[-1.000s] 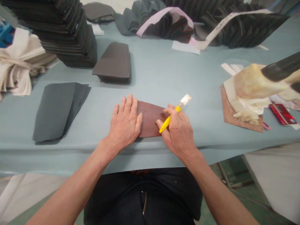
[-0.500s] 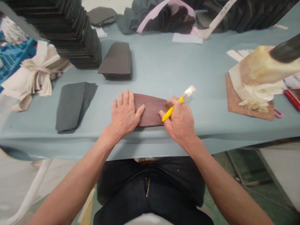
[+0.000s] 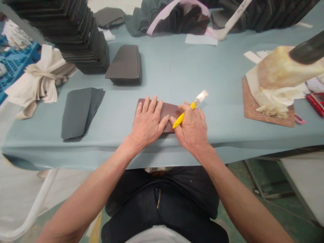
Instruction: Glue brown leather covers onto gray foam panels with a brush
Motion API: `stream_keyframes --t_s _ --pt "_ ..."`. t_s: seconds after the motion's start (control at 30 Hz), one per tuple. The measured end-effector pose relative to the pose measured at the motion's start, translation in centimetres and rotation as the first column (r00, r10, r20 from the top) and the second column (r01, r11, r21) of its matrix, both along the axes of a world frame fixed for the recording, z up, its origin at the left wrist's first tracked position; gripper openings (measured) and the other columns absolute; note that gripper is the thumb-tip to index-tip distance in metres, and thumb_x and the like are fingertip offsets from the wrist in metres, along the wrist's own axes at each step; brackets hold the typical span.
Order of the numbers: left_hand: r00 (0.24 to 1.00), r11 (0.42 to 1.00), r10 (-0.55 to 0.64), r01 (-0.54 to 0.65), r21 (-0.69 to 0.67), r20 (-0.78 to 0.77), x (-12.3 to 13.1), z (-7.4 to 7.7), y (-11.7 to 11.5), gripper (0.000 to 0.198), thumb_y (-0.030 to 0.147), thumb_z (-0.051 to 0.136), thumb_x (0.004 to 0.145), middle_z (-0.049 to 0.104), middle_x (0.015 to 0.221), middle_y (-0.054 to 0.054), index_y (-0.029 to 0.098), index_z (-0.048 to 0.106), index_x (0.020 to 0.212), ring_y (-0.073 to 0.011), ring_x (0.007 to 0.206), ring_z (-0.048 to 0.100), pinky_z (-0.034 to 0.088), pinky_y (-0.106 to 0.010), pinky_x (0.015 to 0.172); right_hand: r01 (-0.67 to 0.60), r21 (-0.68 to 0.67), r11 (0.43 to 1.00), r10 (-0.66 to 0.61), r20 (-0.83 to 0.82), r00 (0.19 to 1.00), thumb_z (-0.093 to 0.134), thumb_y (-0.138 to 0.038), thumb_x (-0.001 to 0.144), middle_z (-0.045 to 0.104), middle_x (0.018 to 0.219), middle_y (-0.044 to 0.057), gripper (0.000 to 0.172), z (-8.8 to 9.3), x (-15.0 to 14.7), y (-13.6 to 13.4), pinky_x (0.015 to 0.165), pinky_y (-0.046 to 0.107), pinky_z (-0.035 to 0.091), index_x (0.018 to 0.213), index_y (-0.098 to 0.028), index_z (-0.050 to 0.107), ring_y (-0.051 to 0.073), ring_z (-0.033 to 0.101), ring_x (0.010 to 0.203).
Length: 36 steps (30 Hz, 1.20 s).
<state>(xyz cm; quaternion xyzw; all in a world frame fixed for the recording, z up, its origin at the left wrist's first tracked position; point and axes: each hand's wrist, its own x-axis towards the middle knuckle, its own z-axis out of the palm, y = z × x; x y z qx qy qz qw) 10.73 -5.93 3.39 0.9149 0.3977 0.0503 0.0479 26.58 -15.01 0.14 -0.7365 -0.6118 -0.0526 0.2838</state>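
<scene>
A dark reddish-brown panel (image 3: 168,109) lies flat near the table's front edge. My left hand (image 3: 149,121) rests on it, palm down with fingers spread, covering its left and middle part. At the panel's right end, my right hand (image 3: 192,127) is closed around a yellow-handled brush (image 3: 180,120), its thumb and fingers touching the panel. The brush's pale bristles point up and to the right, above the table. The two thumbs nearly meet over the panel.
Grey panels (image 3: 76,113) lie fanned at left, below a dark stack (image 3: 125,64) and a tall black pile (image 3: 83,44). Cream cloth strips (image 3: 45,76) lie far left. A glue-stained container (image 3: 275,72) stands on a brown board (image 3: 253,104) at right.
My left hand has slid right along the panel, uncovering its left end and coming closer to my right hand. My right hand has barely moved and still holds the brush.
</scene>
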Motion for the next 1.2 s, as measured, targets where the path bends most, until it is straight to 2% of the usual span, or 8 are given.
stream_keyframes --t_s 0.23,0.37,0.53,0.63,0.73,0.97,1.1,1.2 --pt "0.995 0.993 0.09 -0.093 -0.073 -0.044 -2.8 0.2 1.4 0.073 0.045 0.033 0.113 0.024 0.182 -0.027 0.002 0.03 0.172 -0.0435 0.171 0.024 0.027 -0.063 0.136 0.016 -0.023 1.0 -0.015 0.029 0.999 0.062 -0.039 0.105 0.067 0.15 0.019 0.04 0.1 0.7 -0.3 0.12 0.059 0.041 0.137 -0.015 0.057 0.038 0.064 0.132" --pt "0.993 0.987 0.115 -0.114 -0.114 -0.002 -3.0 0.1 1.3 0.073 0.042 0.032 0.112 0.021 0.182 -0.028 -0.001 0.029 0.171 -0.0444 0.172 0.021 0.023 -0.065 0.137 0.05 -0.014 0.999 -0.048 0.089 0.995 0.061 -0.039 0.106 0.07 0.143 0.019 0.042 1.7 0.5 -0.3 0.12 0.062 0.04 0.139 -0.014 0.056 0.039 0.065 0.13" --pt "0.992 0.985 0.109 -0.099 -0.141 0.064 -3.1 -0.5 1.4 0.072 0.041 0.028 0.111 0.021 0.183 -0.028 -0.001 0.03 0.17 -0.0447 0.171 0.02 0.023 -0.066 0.137 0.0 0.062 0.998 0.001 -0.016 1.0 0.05 -0.035 0.112 0.066 0.148 0.019 0.038 3.6 -3.7 2.3 0.123 0.056 0.041 0.145 -0.016 0.051 0.032 0.059 0.139" --pt "0.987 0.982 0.112 -0.093 -0.166 0.111 -3.4 -0.8 1.7 0.071 0.041 0.023 0.111 0.023 0.183 -0.026 0.004 0.031 0.17 -0.0441 0.172 0.02 0.024 -0.067 0.136 -0.04 0.016 0.999 0.041 -0.096 0.995 0.043 -0.03 0.113 0.067 0.147 0.016 0.037 2.8 -6.4 4.6 0.123 0.054 0.041 0.147 -0.016 0.05 0.03 0.062 0.133" --pt "0.983 0.978 0.136 -0.113 -0.178 0.123 -3.4 -0.8 1.7 0.071 0.042 0.022 0.111 0.024 0.183 -0.026 0.005 0.033 0.17 -0.0441 0.171 0.023 0.026 -0.068 0.135 -0.025 -0.042 0.999 0.019 -0.129 0.991 0.04 -0.026 0.114 0.071 0.142 0.016 0.036 1.5 -7.2 5.5 0.123 0.053 0.041 0.146 -0.014 0.052 0.03 0.063 0.131" --pt "0.978 0.976 0.154 -0.128 -0.176 0.142 -3.2 -0.4 1.5 0.075 0.038 0.031 0.105 0.025 0.182 -0.028 -0.001 0.034 0.169 -0.0471 0.168 0.03 0.031 -0.066 0.134 0.041 -0.088 0.995 -0.042 -0.003 0.999 0.045 -0.03 0.112 0.064 0.153 0.018 0.037 1.2 -3.9 2.9 0.127 0.055 0.036 0.145 -0.015 0.054 0.032 0.06 0.138" --pt "0.974 0.983 0.104 -0.07 -0.171 0.201 -3.7 -1.0 2.1 0.073 0.04 0.03 0.107 0.025 0.181 -0.029 0.002 0.034 0.169 -0.0459 0.168 0.03 0.032 -0.067 0.134 0.103 -0.034 0.994 -0.104 -0.02 0.994 0.043 -0.031 0.111 0.066 0.148 0.021 0.038 0.8 -0.6 1.1 0.125 0.061 0.036 0.144 -0.017 0.053 0.033 0.06 0.139" --pt "0.965 0.985 0.057 -0.013 -0.169 0.255 -4.3 -1.5 2.6 0.072 0.043 0.03 0.108 0.024 0.182 -0.027 0.005 0.033 0.169 -0.042 0.17 0.029 0.029 -0.062 0.137 0.196 0.051 0.979 -0.193 -0.059 0.979 0.046 -0.034 0.108 0.067 0.144 0.022 0.035 0.1 2.6 -0.7 0.122 0.062 0.04 0.138 -0.018 0.055 0.034 0.062 0.136"
